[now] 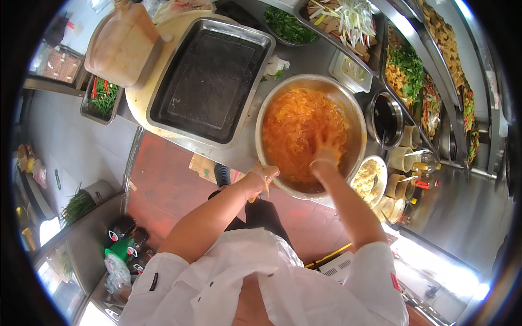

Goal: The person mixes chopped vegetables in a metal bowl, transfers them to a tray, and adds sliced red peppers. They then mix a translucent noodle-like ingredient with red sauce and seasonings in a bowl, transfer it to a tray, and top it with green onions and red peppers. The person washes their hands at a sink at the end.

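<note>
A round metal mixing bowl (358, 112) stands near the counter's front edge. It holds orange-red, sauce-coated strands (297, 122), perhaps noodles or shredded food; I cannot tell which. My right hand (327, 151) reaches down into them, its fingers partly sunk and coated in sauce, so whether they close on anything is hidden. At the bowl's near left rim, my left hand (261, 179) grips the edge, with orange sauce smeared over its fingers.
Left of the bowl, a dark rectangular metal tray (204, 81) rests on a round board (136, 98), beside a brownish plastic container (122, 45). To the right are a pot of dark liquid (385, 114), a bowl of pale minced food (370, 179) and several seasoning tubs (401, 159).
</note>
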### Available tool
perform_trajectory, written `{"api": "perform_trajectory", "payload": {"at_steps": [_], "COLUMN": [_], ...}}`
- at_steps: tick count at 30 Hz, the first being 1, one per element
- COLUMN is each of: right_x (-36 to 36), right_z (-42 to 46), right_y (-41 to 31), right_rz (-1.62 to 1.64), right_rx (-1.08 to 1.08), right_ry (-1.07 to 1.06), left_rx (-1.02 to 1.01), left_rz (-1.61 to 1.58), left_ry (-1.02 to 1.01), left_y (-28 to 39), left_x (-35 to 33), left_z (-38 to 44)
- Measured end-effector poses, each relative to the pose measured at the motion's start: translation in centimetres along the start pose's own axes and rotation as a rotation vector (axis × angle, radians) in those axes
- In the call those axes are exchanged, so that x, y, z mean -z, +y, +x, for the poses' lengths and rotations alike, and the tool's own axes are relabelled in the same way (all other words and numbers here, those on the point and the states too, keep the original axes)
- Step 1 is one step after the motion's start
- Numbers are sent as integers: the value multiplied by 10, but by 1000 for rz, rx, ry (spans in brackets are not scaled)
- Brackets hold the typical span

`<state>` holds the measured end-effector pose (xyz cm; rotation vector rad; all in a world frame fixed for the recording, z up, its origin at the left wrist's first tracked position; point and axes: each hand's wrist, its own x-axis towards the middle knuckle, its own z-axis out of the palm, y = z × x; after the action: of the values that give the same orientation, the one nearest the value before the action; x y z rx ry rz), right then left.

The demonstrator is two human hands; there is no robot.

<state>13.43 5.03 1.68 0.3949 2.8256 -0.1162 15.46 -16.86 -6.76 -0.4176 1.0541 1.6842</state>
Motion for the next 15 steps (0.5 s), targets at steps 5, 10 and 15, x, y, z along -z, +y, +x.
{"api": "perform_trajectory", "payload": {"at_steps": [5, 10, 15], "right_x": [-41, 13, -53], "right_z": [54, 56, -11], "right_y": [-36, 16, -9], "right_rz": [-336, -157, -245], "right_rx": [111, -113, 157], "right_ry": [-280, 51, 156], "left_rx": [-30, -7, -9], "left_rz": [-14, 8, 84], "left_ry": [20, 70, -10], "left_y": [5, 0, -7], "left_x": [-9, -2, 4], "left_z": [-2, 1, 11]}}
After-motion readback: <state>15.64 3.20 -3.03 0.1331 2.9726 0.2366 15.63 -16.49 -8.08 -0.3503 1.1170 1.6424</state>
